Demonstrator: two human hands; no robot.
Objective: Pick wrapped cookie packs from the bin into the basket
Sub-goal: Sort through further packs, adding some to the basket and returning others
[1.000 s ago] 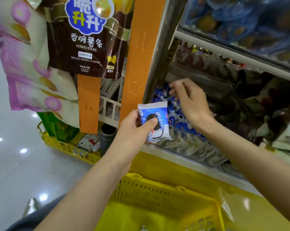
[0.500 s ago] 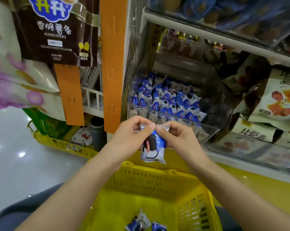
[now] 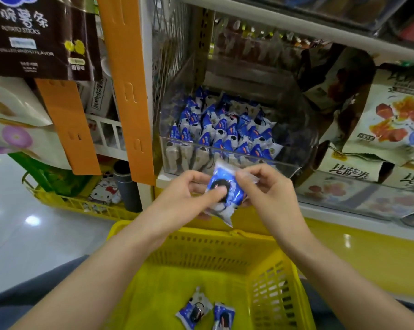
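Shop shelving is backing both hands, left hand (image 3: pixel 189 196) and right hand (image 3: pixel 268 191), gripping one blue-white foil cookie pack (image 3: pixel 225 194) directly above the yellow plastic basket (image 3: pixel 225 256).

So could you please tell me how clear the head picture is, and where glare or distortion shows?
Head view: hands and held pack slightly soft; bin front wall reflective, hazing the packs behind; ceiling-light glare spots on the floor; wide-angle bending tilts the shelf edge; basket evenly lit.
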